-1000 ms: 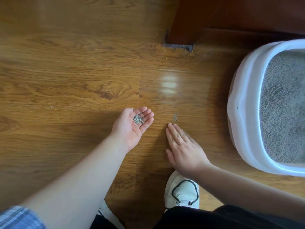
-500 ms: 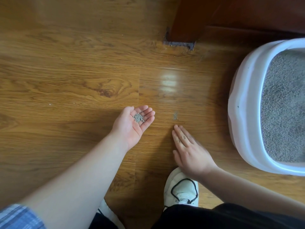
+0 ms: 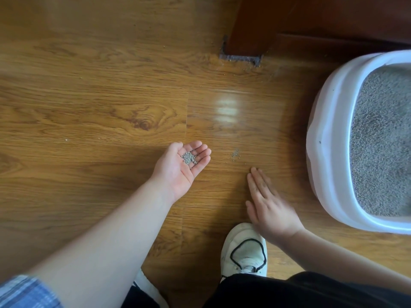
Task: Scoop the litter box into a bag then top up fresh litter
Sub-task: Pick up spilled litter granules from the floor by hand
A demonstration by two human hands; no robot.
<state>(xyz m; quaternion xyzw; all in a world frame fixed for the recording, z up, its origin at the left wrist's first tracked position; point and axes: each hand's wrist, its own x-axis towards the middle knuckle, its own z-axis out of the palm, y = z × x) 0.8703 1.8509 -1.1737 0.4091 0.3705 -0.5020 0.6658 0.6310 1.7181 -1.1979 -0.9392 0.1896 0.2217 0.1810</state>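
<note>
A white litter box (image 3: pixel 322 130) stands on the wooden floor at the right, filled with grey litter (image 3: pixel 382 141). My left hand (image 3: pixel 181 166) is palm up and cupped, with a small heap of grey litter grains (image 3: pixel 189 157) resting in it. A little pile of spilled grains (image 3: pixel 235 154) lies on the floor between my hands. My right hand (image 3: pixel 269 203) is flat, palm down, fingers together, low over the floor just below and right of that pile. No bag or scoop is in view.
A dark wooden furniture leg (image 3: pixel 242 27) stands at the top with crumbs scattered around its base. My white shoe (image 3: pixel 244 250) is on the floor under my right wrist. Bare wooden floor stretches to the left.
My right hand has slid to the right and toward me, away from the spilled pile. The left hand has stayed cupped with its grains.
</note>
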